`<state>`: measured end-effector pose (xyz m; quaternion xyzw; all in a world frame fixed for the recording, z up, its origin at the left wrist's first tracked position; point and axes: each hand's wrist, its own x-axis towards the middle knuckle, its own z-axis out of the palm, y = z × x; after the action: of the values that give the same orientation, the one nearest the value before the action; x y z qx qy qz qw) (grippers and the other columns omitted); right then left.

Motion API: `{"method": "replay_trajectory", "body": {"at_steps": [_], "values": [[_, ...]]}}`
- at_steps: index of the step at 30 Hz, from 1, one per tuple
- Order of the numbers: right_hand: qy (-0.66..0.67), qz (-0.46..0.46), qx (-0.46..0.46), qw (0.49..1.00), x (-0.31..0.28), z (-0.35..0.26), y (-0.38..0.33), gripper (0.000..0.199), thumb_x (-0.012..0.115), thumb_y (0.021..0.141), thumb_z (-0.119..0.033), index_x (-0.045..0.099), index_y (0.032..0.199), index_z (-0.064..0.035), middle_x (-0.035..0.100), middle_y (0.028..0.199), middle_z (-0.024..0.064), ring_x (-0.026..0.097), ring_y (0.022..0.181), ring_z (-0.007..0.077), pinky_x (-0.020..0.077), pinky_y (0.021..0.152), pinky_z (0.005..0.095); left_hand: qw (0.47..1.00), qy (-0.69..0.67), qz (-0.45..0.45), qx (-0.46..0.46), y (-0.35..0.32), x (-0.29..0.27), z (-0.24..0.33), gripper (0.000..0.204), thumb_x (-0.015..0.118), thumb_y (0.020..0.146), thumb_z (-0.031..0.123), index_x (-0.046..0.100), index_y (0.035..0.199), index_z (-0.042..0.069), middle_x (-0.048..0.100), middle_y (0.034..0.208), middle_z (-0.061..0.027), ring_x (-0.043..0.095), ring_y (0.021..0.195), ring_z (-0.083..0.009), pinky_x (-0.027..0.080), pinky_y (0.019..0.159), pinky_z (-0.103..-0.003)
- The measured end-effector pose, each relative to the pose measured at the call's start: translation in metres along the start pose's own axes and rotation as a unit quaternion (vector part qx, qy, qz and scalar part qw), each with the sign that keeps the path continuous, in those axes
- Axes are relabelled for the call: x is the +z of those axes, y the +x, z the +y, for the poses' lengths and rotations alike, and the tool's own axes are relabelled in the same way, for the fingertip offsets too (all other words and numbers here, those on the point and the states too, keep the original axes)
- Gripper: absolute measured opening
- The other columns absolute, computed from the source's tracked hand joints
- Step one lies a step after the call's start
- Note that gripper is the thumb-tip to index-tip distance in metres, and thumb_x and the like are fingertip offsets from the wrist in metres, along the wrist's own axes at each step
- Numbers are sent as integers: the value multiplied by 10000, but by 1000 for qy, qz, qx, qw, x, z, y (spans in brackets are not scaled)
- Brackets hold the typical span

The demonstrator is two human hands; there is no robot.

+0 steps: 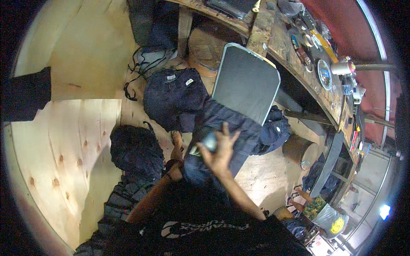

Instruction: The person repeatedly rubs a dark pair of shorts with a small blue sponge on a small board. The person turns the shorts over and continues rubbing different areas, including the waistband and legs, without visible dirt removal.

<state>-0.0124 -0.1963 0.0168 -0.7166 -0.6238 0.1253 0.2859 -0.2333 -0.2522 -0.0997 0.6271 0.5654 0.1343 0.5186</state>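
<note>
Dark blue trousers (239,126) lie across my lap, their far end draped over the near end of a flat dark board with a pale rim (245,81). Over the cloth is my right hand (220,147), with its fingers spread. Beside its thumb shows a pale, rounded thing (208,142), blurred by motion; whether I touch or hold it cannot be told. At the cloth's left edge is my left hand (175,172), its fingers hidden by the fabric. Farther off lies a heap of dark garments (173,96) with small white labels.
More dark garments (136,149) are piled at left, others (273,128) right of the board. A wooden workbench (294,68) carries tools, a bowl (324,74) and a thread cone (343,68). A round wooden stool (300,151) stands at right; another person (326,217) is behind it.
</note>
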Motion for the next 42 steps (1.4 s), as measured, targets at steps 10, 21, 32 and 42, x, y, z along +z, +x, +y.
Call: {"method": "replay_trajectory", "body": {"at_steps": [10, 21, 32, 42], "values": [[150, 149, -30, 977, -10, -61, 54, 790, 940, 831, -344, 582, 1425, 33, 652, 1405, 257, 616, 1335, 423, 479, 1140, 527, 985, 18, 58, 162, 60, -39, 118, 521, 680, 1024, 273, 537, 1421, -32, 652, 1392, -264, 672, 1290, -395, 538, 1052, -507], [-57, 286, 96, 952, -65, 212, 188, 598, 779, 1005, -315, 568, 1422, 59, 648, 1225, 284, 598, 1117, 469, 487, 994, 534, 878, 303, 250, 274, 329, 15, 277, 953, 528, 1077, 606, 185, 1719, -7, 226, 1753, -316, 318, 1585, -494, 222, 1300, -667], [-20, 311, 112, 943, -58, 220, 202, 636, 780, 988, -362, 572, 1439, 35, 655, 1173, 258, 601, 1093, 448, 492, 993, 517, 835, 402, -343, 156, 332, -7, 348, 842, 722, 909, 751, 770, 929, -90, 792, 963, -247, 774, 908, -359, 606, 880, -463], [51, 314, 148, 936, -100, 197, 198, 734, 936, 848, -439, 662, 1330, 41, 704, 1231, 259, 683, 1146, 410, 540, 1019, 471, 924, 235, -203, 224, 344, -38, 334, 1031, 1004, 737, 431, 490, 1548, 54, 746, 1261, -190, 693, 1204, -348, 547, 1066, -444]]}}
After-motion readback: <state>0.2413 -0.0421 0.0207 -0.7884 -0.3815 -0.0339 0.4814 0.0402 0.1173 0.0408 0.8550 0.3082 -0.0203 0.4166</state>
